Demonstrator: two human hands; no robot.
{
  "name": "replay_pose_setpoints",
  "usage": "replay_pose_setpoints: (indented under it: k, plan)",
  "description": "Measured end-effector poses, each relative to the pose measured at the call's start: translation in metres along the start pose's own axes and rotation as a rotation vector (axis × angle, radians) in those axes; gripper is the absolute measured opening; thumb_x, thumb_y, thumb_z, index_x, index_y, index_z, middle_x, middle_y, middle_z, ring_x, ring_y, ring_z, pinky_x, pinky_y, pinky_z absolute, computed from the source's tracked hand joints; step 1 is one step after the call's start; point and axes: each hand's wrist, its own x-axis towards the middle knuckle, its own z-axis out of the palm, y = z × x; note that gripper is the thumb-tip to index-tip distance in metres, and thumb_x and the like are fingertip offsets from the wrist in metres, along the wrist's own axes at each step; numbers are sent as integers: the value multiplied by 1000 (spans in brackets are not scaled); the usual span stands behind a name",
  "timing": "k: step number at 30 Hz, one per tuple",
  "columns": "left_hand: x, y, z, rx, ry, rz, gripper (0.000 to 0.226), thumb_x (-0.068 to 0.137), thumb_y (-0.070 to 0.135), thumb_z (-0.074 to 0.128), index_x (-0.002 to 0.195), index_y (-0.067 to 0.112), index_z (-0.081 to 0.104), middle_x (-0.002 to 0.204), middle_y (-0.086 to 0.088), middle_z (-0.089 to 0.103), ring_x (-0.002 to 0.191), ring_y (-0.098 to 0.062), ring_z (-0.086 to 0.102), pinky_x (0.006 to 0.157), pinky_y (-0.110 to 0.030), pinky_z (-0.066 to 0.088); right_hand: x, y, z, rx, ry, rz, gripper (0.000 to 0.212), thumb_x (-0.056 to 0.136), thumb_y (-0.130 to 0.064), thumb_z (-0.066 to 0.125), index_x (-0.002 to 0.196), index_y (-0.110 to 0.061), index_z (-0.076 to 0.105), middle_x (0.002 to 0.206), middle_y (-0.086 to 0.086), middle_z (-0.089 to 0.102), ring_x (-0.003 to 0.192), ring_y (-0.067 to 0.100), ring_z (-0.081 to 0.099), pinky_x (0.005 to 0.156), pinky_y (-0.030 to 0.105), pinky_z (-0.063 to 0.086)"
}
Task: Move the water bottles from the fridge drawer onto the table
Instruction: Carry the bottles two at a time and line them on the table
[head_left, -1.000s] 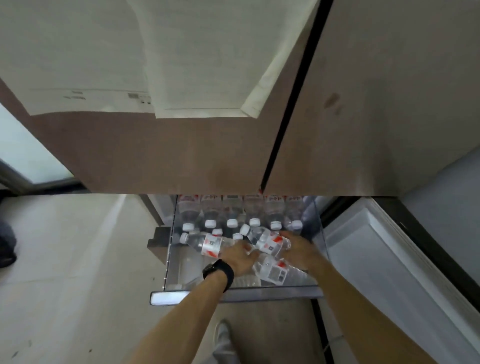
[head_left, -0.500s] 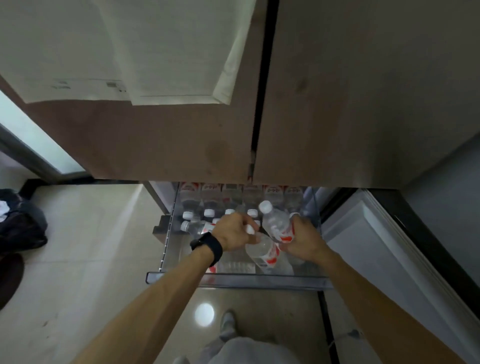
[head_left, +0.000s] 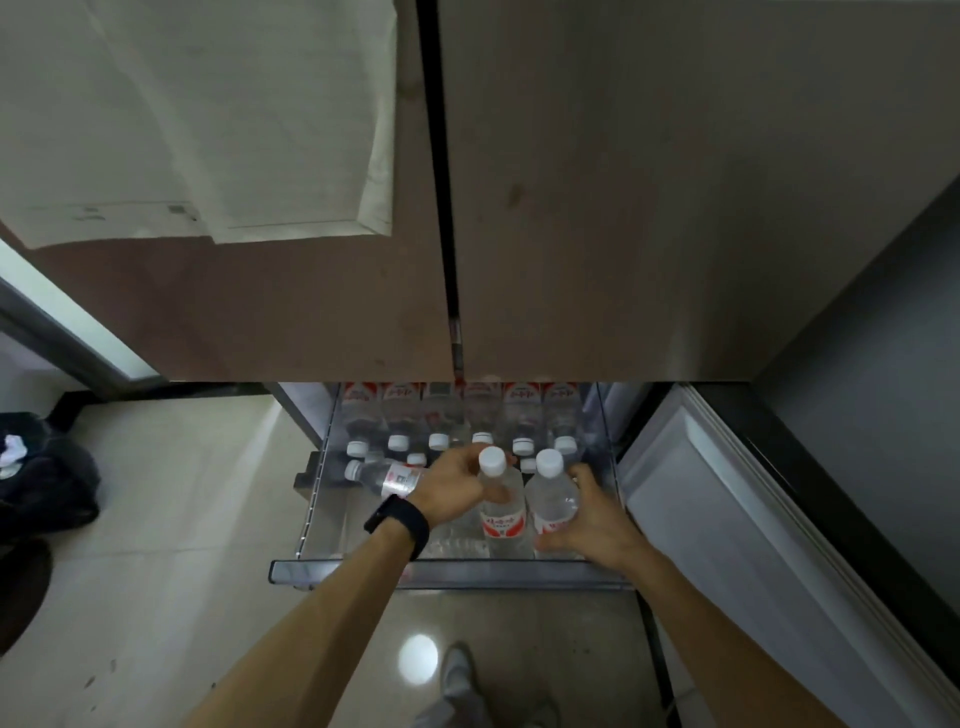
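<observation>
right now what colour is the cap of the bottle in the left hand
White cap, head view.

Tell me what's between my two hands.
Two upright water bottles, side by side: the left bottle in the left hand, the right bottle in the right hand. Seen in head view.

Over the open fridge drawer (head_left: 467, 574), I watch the left hand (head_left: 452, 486) grip one upright water bottle (head_left: 501, 512); the right hand (head_left: 597, 519) holds a second bottle (head_left: 553, 499) just beside it; a third bottle (head_left: 387, 475) lies sideways at left.
</observation>
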Motion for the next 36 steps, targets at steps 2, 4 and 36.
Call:
replay_pose_setpoints:
  k: [2,4,36]
  plan:
    - [-4,-7,13,103,-97,4,56,74,9,83,120,33,62,117,11,67,108,-9,62,88,-30,55,0,-1,-2,46,-46,-13,112,48,-44,96,141,-43,33,127,-25,57,115,4,57,93,24,51]
    - [-6,-13,26,128,-104,29,68,71,13,86,128,31,54,119,9,65,109,-11,62,94,-40,55,0,-3,-6,94,-63,-11,115,48,-41,97,145,-38,37,135,-14,58,124,11,56,106,41,48]
    - [-117,80,-40,487,309,606,55,67,37,86,106,33,46,94,13,64,86,-5,63,73,-31,56,-110,-120,-22,-32,444,-327,62,57,-58,86,111,-46,55,98,-22,68,88,-8,64,67,16,50]
